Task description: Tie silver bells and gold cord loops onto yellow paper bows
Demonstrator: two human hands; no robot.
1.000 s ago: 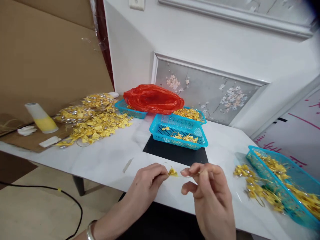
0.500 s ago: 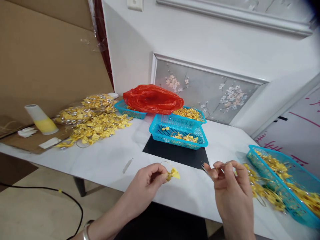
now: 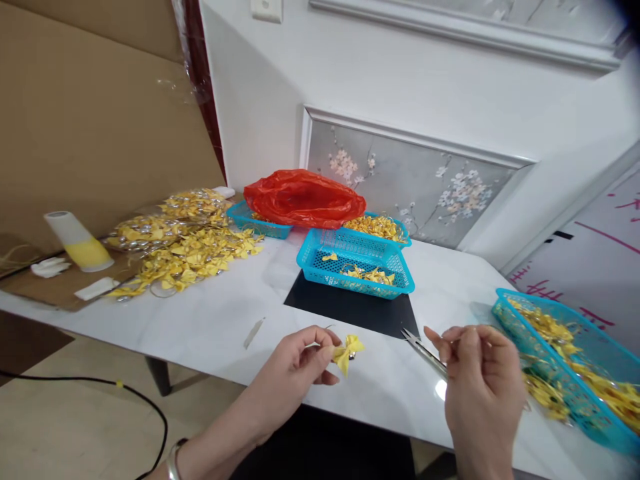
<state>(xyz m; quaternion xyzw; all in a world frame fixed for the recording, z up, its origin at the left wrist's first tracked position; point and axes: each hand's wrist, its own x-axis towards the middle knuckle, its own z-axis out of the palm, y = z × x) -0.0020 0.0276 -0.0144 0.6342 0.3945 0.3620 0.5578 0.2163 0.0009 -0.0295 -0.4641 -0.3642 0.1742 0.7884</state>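
My left hand (image 3: 305, 363) pinches a yellow bow (image 3: 347, 353) that has a small shiny bead and a thin loop on it. To the right, my right hand (image 3: 480, 380) has its thumb and fingers pressed together; whatever lies between the fingertips is too small to make out. Silver scissors or tweezers (image 3: 425, 351) point up and left from beside the right palm, and their rear end is hidden by the hand. Beyond both hands, a blue basket (image 3: 357, 283) holds some yellow bows and stands partly on a black sheet (image 3: 345, 309).
A heap of yellow bows (image 3: 193, 257) lies at the left near a white and yellow cone (image 3: 80, 243). A red plastic bag (image 3: 305, 200) rests over baskets at the back. Another blue basket (image 3: 575, 373) of bows stands at the right, with loose bows (image 3: 545, 398) beside it.
The bow in my left hand has turned and shows more of its shape. My right hand has moved right and slightly down, uncovering more of the silver tool.
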